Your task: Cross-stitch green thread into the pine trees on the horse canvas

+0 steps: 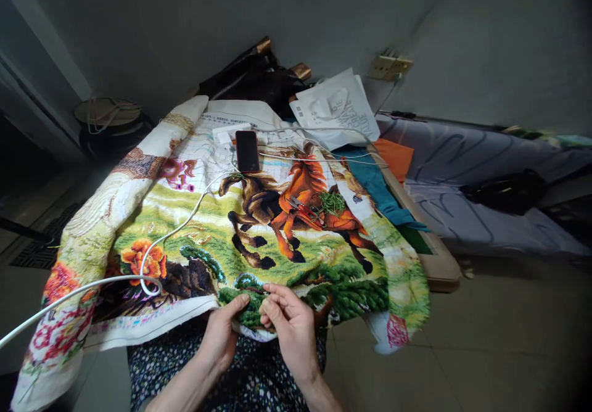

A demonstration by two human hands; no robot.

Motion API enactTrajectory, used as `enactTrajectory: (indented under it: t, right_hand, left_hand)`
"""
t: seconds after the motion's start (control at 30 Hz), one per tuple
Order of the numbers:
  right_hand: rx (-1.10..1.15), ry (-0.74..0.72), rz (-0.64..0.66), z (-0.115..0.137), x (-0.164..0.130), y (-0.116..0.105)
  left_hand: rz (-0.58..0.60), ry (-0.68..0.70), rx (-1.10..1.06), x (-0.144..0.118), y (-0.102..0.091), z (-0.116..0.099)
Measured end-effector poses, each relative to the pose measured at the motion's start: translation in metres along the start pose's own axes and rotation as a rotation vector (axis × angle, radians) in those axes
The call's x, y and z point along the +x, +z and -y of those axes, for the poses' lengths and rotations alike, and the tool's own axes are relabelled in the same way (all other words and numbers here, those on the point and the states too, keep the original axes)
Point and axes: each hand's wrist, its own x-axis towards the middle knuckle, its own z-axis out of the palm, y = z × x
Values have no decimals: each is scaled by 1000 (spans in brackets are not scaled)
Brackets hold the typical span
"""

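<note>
2 hands point(259, 329) pinch embroidered cloth point(259, 245); needle indiscernible.

The white cable point(92, 285) ran off the left edge, its end out of sight. The left hand point(222, 335) had its fingers tucked under the embroidered cloth point(259, 239), hidden. Any needle at the right hand point(289, 322) was too small to tell. Print on the far white bag point(337, 110) was unreadable.
</note>
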Motion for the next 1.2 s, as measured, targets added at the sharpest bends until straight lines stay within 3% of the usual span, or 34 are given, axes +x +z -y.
enactTrajectory:
  t: [0.13,0.23,0.43,0.9,1.0,1.1,1.2]
  right_hand:
    - [-201,-13,-26,-6,-8,-1]
    - [-305,4,40,-4,-8,-4]
    - [-395,-25,89,-1,-4,-2]
    - [-661,-131,55,-2,1,2]
    - [-594,-42,47,-2,1,6]
    - [-347,108,88,-4,-1,9]
    - [-262,123,87,-7,-3,10]
  left_hand:
    - [-47,-7,-8,-1,1,0]
    - [-70,-10,-19,-1,1,-1]
    - [-73,-18,-35,2,-1,1]
    - [-91,3,-29,3,-3,1]
    - [-75,6,-14,2,-3,1]
    - [-89,23,11,2,-1,1]
    - [-139,52,15,2,2,1]
